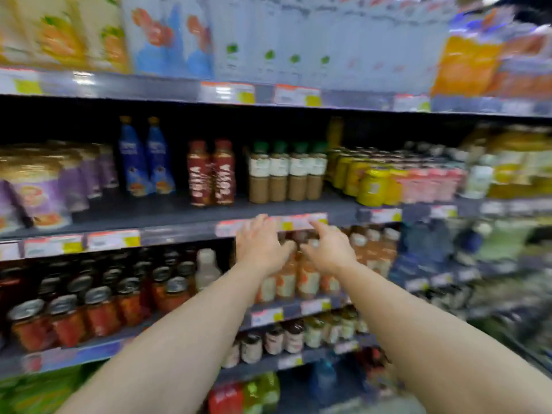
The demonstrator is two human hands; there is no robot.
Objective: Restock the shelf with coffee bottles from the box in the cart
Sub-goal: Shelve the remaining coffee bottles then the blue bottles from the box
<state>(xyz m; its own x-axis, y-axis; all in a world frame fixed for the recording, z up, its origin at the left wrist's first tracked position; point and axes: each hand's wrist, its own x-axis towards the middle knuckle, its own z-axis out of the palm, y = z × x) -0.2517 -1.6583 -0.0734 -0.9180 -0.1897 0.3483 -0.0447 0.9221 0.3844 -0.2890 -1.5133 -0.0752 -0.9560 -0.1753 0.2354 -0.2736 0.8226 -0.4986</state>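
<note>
Coffee bottles (288, 176) cylindrical, green-capped, left hand (260, 245) spread below

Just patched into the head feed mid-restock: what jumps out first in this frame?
Two bare forearms reach up the middle of the frame, the left hand and right hand side by side with fingers spread at the price-tag rail, holding nothing. Right above them on the middle shelf stand four green-capped coffee bottles, with two red bottles to their left. The right side of the view is badly blurred.
</note>
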